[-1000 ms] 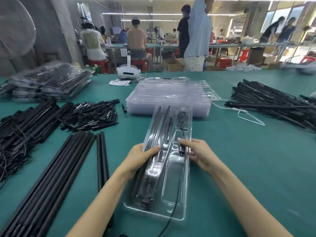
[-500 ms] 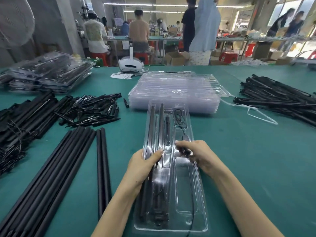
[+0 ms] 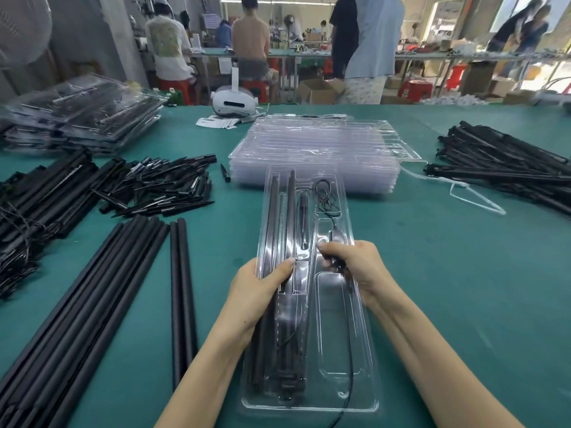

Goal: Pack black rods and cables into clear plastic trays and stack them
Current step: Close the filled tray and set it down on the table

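Loose rods (image 3: 92, 304) lie far left on the worktop (image 3: 463, 288). My left hand (image 3: 256, 291) grips the tray (image 3: 364, 381) at its left rim, thumb pressed over the packed rods (image 3: 290, 211). Tray sits dead centre between my hands, long axis running straight away from me. My right hand (image 3: 355, 267) pinches the cable (image 3: 350, 359) plug at the right channel, so it's nearer that. Cable tail hangs out at the near end; I'd guess tucking it in comes next. Empty trays (image 3: 324, 143) just beyond.
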